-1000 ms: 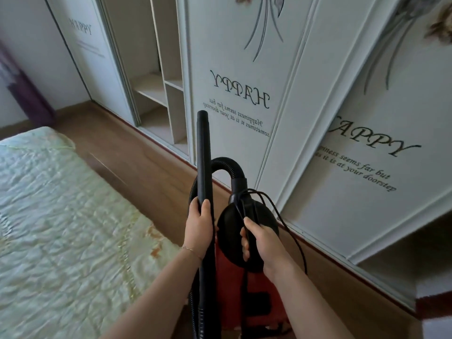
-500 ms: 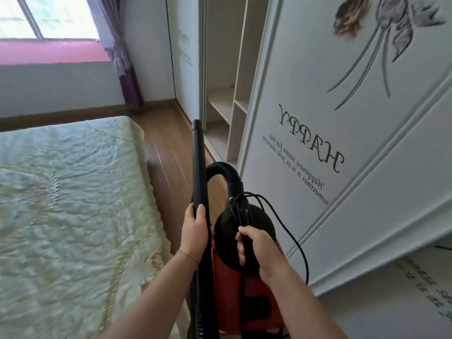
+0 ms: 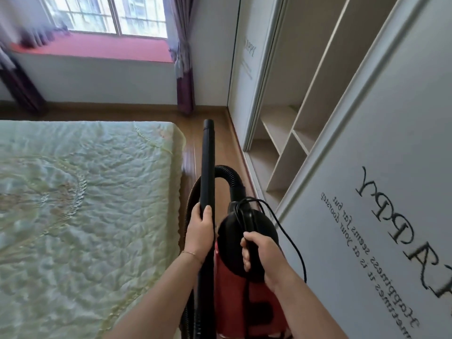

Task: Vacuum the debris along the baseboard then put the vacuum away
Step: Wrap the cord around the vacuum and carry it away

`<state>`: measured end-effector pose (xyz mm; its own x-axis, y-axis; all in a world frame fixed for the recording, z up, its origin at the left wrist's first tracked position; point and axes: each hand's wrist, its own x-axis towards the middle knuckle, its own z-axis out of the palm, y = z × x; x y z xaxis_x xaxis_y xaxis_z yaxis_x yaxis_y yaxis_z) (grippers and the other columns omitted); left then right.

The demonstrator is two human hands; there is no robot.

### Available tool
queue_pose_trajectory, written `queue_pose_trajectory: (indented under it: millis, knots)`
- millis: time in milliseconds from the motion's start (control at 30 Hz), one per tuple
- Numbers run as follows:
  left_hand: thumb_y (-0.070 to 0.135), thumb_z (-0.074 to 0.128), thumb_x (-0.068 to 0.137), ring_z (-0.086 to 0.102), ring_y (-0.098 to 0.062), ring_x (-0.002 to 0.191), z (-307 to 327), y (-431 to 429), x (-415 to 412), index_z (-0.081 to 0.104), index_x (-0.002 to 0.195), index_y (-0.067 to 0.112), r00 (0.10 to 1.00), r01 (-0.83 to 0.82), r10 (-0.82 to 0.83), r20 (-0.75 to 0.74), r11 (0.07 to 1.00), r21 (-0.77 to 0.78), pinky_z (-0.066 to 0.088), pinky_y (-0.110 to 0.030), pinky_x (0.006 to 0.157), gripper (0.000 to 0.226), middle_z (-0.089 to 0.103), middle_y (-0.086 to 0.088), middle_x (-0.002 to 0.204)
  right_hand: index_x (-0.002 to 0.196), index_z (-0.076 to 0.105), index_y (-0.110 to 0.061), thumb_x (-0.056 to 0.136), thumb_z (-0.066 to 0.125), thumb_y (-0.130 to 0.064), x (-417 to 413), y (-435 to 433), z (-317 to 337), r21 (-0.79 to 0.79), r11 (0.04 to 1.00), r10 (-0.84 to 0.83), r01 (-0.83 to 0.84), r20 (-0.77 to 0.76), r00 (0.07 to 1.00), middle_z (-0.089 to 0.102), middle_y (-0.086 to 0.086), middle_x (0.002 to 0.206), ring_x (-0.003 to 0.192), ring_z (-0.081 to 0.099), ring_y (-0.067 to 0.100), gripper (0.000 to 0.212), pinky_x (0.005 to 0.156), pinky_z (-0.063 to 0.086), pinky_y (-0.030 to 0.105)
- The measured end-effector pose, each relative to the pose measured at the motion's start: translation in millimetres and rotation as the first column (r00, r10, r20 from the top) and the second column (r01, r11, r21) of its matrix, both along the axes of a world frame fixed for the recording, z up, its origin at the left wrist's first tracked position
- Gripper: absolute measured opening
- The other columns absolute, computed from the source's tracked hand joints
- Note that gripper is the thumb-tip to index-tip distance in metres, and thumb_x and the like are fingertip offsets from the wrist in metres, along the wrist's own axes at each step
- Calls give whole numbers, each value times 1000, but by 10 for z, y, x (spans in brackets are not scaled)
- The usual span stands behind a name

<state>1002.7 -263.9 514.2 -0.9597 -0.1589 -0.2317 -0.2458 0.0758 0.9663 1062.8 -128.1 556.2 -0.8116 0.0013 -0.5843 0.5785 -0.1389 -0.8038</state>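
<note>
I carry a red canister vacuum (image 3: 234, 297) with a black top in front of me, lifted off the floor. My right hand (image 3: 263, 255) grips its black handle together with the looped black cord (image 3: 291, 238). My left hand (image 3: 200, 231) is wrapped around the long black wand (image 3: 208, 162), which points upright and away from me. A ribbed black hose (image 3: 228, 173) arcs from the wand to the vacuum's top. The baseboard (image 3: 241, 148) runs along the wardrobe's foot on the right.
A bed with a pale green quilt (image 3: 80, 216) fills the left. A narrow strip of wooden floor (image 3: 193, 143) runs between bed and white wardrobe (image 3: 381, 155), whose open shelves (image 3: 286, 143) lie ahead on the right. A window with purple curtains (image 3: 183, 69) stands at the far wall.
My view has swung left and up, from the wardrobe doors toward the window and the aisle. Both hands keep the same grip on wand and handle.
</note>
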Motion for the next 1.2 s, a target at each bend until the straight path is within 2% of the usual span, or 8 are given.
queue_pose_trajectory:
  millis: [167, 333, 467, 567, 667, 800, 1033, 1200]
  knots:
    - [36, 39, 97, 56, -19, 78, 48, 51, -862, 56, 110, 20, 997, -76, 75, -28, 997, -13, 49, -45, 79, 27, 60, 7, 80, 66, 51, -8, 93, 47, -19, -958, 76, 15, -46, 999, 2, -3, -12, 1000, 42, 5, 47, 38, 38, 16, 29, 44, 34, 28]
    - [28, 39, 99, 58, -13, 92, -15, 139, -1809, 54, 119, 15, 989, -147, 146, -30, 988, -39, 44, -31, 83, 28, 64, 3, 100, 65, 52, -9, 92, 47, -21, -1976, 219, -94, -66, 995, 73, -73, -8, 997, 43, 4, 47, 38, 39, 16, 30, 45, 36, 29]
    - [29, 38, 99, 59, -7, 92, -103, 243, -2646, 53, 121, 18, 986, -168, 166, -32, 983, -79, 43, -30, 82, 28, 62, 11, 96, 65, 52, -9, 92, 46, -21, -2868, 362, -203, -51, 986, 160, -160, 7, 987, 44, 4, 48, 39, 40, 16, 29, 45, 36, 28]
    - [28, 38, 100, 60, -15, 96, -103, 308, -3287, 54, 120, 16, 981, -192, 193, -2, 977, -93, 44, -31, 84, 28, 62, 10, 96, 66, 52, -9, 92, 46, -20, -3546, 451, -191, -34, 977, 210, -210, 2, 978, 44, 5, 50, 41, 40, 17, 29, 46, 36, 28]
    - [37, 38, 97, 58, -33, 110, -140, 307, -3878, 51, 124, 11, 976, -212, 217, 37, 972, -98, 47, -46, 94, 40, 64, -12, 113, 66, 52, -9, 91, 46, -20, -4197, 459, -170, -10, 970, 242, -242, -11, 970, 44, 5, 50, 41, 39, 17, 28, 45, 35, 28]
    - [33, 38, 98, 58, -29, 111, -94, 218, -4636, 49, 130, 14, 969, -242, 246, 33, 966, -96, 45, -46, 97, 39, 62, -11, 120, 65, 51, -9, 92, 47, -20, -5047, 387, -177, 6, 961, 275, -275, 7, 961, 44, 5, 50, 40, 39, 17, 29, 44, 35, 27]
    - [17, 36, 95, 50, -9, 59, -130, -27, -6221, 53, 118, 11, 987, -148, 155, 47, 981, -125, 41, -17, 51, 29, 54, 4, 69, 65, 53, -10, 90, 48, -24, -6614, 103, -401, -39, 965, 262, -260, 73, 962, 45, 4, 50, 41, 40, 17, 29, 45, 35, 28]
    - [14, 33, 95, 51, -8, 64, -45, -228, -7239, 46, 123, 6, 993, -93, 102, 63, 987, -134, 37, -7, 44, 32, 52, 4, 74, 65, 53, -10, 90, 48, -22, -7533, -83, -360, -40, 973, 232, -229, 74, 970, 43, 5, 51, 43, 38, 17, 28, 47, 34, 29]
